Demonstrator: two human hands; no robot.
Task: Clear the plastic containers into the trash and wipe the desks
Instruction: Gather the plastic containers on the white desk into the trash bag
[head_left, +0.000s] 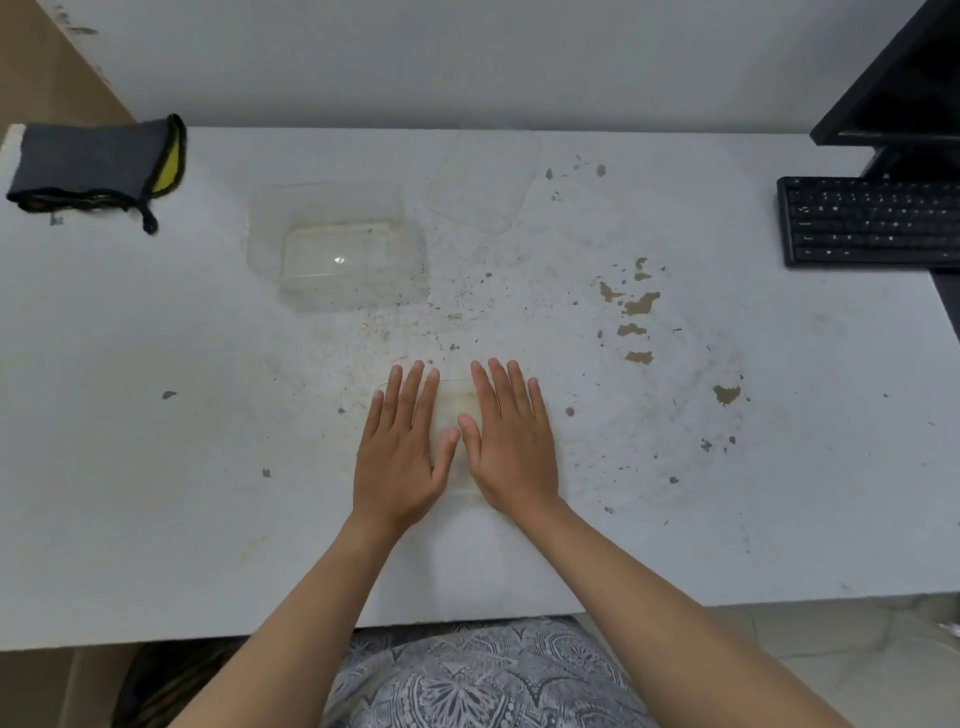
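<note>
On the stained white desk (156, 467), left hand (400, 457) and right hand (511, 447) lie flat, fingers straight, gripping nothing, atop a small clear plastic lid (457, 405); the clear rectangular plastic container (337, 249) lies beyond, nearer the left.

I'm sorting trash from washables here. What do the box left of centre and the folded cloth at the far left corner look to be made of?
The box looks like thin clear plastic, glossy: the desk shows through its walls and a small highlight glints on its base. The cloth looks like soft matte fabric, probably microfibre: grey with a yellow underside and a stitched dark edge.
</note>
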